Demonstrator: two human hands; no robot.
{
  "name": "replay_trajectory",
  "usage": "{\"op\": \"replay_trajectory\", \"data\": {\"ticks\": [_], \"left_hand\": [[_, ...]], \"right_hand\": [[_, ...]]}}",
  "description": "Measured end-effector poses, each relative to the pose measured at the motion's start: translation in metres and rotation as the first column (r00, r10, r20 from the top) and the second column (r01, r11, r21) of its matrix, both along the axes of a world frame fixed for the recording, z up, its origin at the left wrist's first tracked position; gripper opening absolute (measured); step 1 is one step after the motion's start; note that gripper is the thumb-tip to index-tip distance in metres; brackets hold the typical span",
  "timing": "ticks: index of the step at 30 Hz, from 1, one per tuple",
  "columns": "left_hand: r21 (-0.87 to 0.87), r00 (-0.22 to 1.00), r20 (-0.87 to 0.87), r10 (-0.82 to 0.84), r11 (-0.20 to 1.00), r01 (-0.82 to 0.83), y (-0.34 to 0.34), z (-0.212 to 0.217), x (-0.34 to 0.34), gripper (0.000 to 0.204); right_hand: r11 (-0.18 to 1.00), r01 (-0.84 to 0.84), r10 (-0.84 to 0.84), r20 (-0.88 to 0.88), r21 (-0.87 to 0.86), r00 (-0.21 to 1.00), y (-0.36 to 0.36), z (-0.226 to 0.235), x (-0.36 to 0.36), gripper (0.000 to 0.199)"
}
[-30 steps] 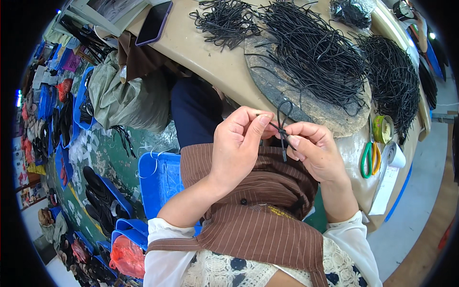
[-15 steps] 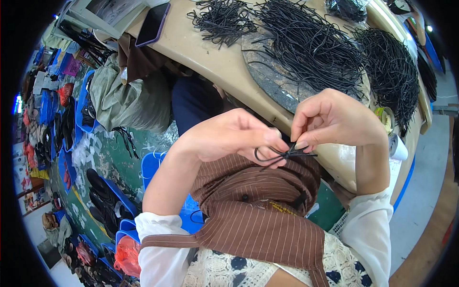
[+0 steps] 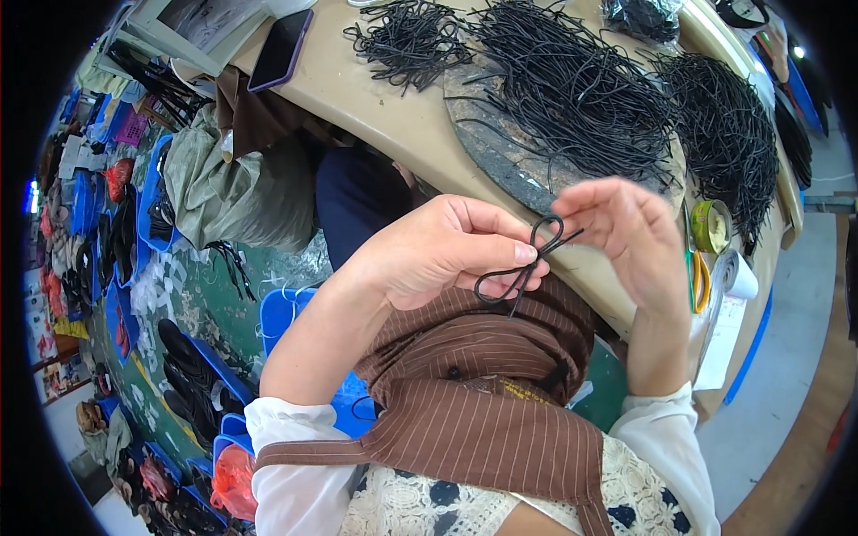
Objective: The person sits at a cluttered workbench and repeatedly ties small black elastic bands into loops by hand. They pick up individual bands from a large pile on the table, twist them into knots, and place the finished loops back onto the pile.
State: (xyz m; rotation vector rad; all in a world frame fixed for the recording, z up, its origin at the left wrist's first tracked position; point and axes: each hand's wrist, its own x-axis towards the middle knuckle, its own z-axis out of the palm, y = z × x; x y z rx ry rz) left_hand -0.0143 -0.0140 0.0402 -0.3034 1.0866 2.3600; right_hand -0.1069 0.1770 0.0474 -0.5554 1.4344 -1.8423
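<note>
My left hand (image 3: 438, 246) pinches a small bow of thin black cord (image 3: 555, 241) at its knot, between thumb and fingers. Two loops and two loose ends of the bow stick out around the fingertips, above my lap. To the right of it, my right hand (image 3: 636, 237) is raised and slightly blurred, fingers apart, with nothing seen in it. Its fingertips are close to the bow's upper end; whether they touch is hard to tell. The brown striped apron (image 3: 492, 438) lies beneath both hands.
Heaps of black cords (image 3: 572, 89) cover a round board (image 3: 487, 134) on the beige table (image 3: 375, 107). A phone (image 3: 281, 49) lies at the table's left, a round tin (image 3: 710, 226) and paper roll (image 3: 738, 275) at its right. Blue bins (image 3: 286, 313) and a sack (image 3: 237, 188) stand left.
My right hand has let go of the black cord and moved away rightward, its fingers opening. The bow's two loops now show clearly in my left hand.
</note>
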Motion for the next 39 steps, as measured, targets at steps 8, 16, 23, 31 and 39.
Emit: {"op": "replay_trajectory", "data": {"ticks": [8,16,23,31,39], "left_hand": [[0.056,1.000,0.013,0.024,0.998,-0.025,0.002,0.000,-0.004,0.013],[0.106,0.996,0.068,-0.050,0.993,0.043,-0.001,0.005,-0.004,0.012],[0.021,0.996,0.026,-0.081,0.997,0.080,-0.001,0.002,-0.007,0.014],[0.111,0.981,0.081,-0.177,0.980,0.168,-0.002,-0.001,-0.009,0.011],[0.119,0.969,0.071,-0.238,0.966,0.229,-0.002,0.004,-0.008,0.011]], "right_hand": [[0.985,0.147,-0.146,0.014,-0.089,0.989,-0.005,-0.011,0.030,0.011],[0.991,0.085,-0.068,0.149,-0.107,0.987,0.000,-0.005,0.028,0.012],[0.996,-0.012,0.020,-0.087,0.089,0.996,0.000,0.009,0.022,0.010],[0.984,-0.153,0.151,0.029,0.086,0.988,0.006,0.014,0.014,0.008],[0.976,-0.215,0.208,0.131,0.039,0.969,0.009,0.016,0.010,0.006]]}}
